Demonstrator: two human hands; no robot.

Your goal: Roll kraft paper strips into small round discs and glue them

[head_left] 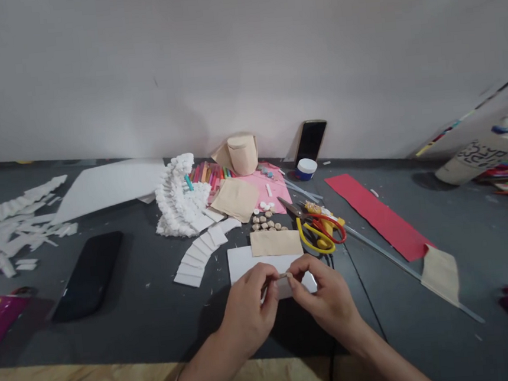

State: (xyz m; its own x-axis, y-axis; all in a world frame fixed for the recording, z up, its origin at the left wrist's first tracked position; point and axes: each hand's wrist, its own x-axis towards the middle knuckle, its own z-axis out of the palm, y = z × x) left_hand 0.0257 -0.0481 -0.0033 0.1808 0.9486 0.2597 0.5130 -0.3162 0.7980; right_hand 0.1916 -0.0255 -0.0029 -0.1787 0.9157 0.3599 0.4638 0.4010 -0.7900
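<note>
At left, a phone (90, 276) is noted lying on the table (153, 318), followed by a curved row of white tiles (197, 257). The left hand (247, 315) is found with thumb and forefinger closed on the left part of a small beige strip (283, 275); its left end is partly hidden by the fingers. The strip is held directly between the two sets of fingertips, above a white card (240, 261), and neither hand can be called nearer, since both are in contact. Its long axis is seen to run side to side, nearly level, pointing from one hand to the other. Beyond it, a beige patch (276, 243) is laid across the card's far edge, with pellets (263, 219) grouped just behind. The strip's right end is pinched by the right hand (328, 299), thumb against forefinger. Scissors (301, 213) and a red sheet (378, 215) are recorded farther right.
</note>
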